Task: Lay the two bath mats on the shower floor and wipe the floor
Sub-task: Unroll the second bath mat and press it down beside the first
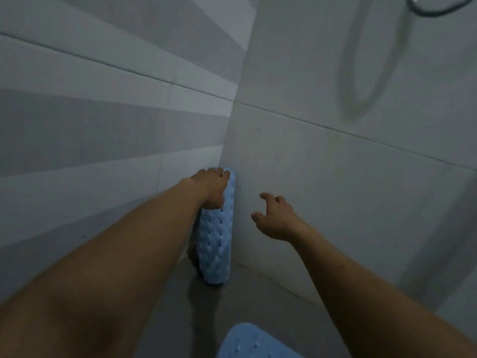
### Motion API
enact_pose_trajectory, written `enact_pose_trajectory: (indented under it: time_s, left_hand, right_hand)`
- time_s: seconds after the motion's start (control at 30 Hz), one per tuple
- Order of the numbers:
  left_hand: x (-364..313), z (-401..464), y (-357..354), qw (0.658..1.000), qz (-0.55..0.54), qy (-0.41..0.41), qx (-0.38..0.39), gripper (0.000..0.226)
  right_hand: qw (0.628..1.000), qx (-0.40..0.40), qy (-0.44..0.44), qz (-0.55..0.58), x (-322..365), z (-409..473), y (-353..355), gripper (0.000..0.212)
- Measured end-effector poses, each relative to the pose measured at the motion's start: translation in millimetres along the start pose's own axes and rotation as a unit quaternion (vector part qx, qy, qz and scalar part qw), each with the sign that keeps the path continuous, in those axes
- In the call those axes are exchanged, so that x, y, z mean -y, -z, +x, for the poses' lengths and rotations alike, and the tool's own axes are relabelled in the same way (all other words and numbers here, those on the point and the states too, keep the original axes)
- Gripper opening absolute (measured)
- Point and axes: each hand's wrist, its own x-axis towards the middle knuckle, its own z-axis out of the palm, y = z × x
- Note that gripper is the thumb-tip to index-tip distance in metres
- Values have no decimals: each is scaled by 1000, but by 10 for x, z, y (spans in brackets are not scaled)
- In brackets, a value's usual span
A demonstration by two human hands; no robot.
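Two tiled walls fill most of the view: striped wall on the left with light and darker grey bands, plain grey wall on the right, meeting in a corner running down the middle. Shower floor is a dark grey wedge at the bottom, dim lighting.

Both bare forearms reach in from the bottom edge toward that corner.

First bath mat: light blue, dimpled with small holes, standing on end in the floor's far corner, leaning against the plain wall right at the wall joint. Bottom end touches the floor, top end is under the left hand.

Second bath mat: same blue, only one rounded end visible at the bottom edge of the view, lying flat on the floor nearer the person (rest is cut off).

Left hand: palm down on the top end of the standing mat, fingers curled over its upper edge, gripping it.

Right hand: in the air just beside the standing mat, not touching it, fingers spread and loosely curled, holding nothing.

Shower hose: dark loop in the top right corner, casting a blurred oval shadow on the plain wall.
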Motion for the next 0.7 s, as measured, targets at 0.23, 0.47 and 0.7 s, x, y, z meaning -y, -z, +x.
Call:
enact_pose_trajectory:
  time_s: [0.23,0.47,0.7]
  left_hand:
    - [211,587,-562,994,-105,20,-33,92]
    - [410,912,-871,971,-219,69,-59,98]
    - [393,1050,-1037,949,-263,48,-169,66]
  right_hand:
    - [990,7,88,-113,405,1087,-145,75]
    - [980,21,106,-168,559,1787,-276,83]
    - [981,-44,97,-161,388,1948,-264,67]
